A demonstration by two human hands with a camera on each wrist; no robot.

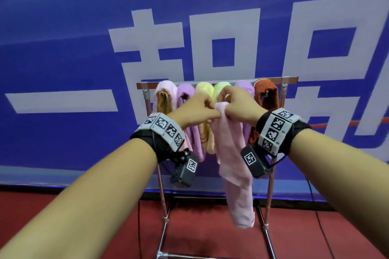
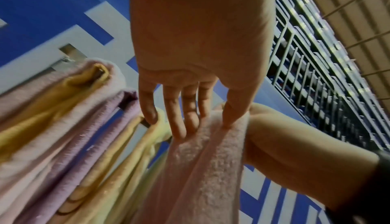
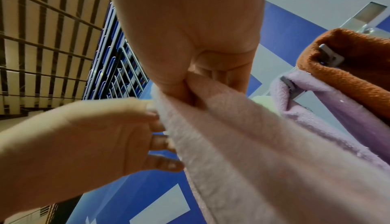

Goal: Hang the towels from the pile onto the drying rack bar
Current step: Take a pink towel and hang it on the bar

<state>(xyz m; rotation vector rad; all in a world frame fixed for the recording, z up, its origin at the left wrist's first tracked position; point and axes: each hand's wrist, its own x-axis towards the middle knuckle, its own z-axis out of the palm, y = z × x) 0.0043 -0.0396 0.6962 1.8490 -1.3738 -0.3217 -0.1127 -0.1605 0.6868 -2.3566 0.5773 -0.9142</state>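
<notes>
Head view — both hands' fingers (image 1: 207, 101) pinching fuzzy, limp pink towel (image 1: 233, 166), seemingly bunched.

A metal drying rack (image 1: 270, 185) stands on the red floor (image 1: 200, 235), close against a blue banner. Over its top bar (image 1: 189, 82) hang six towels side by side: pale pink (image 1: 166, 90), lilac (image 1: 186, 92), yellow (image 1: 204, 90), green (image 1: 221, 88), another lilac (image 1: 244, 88), and rust-brown (image 1: 266, 94) at the right end.
</notes>
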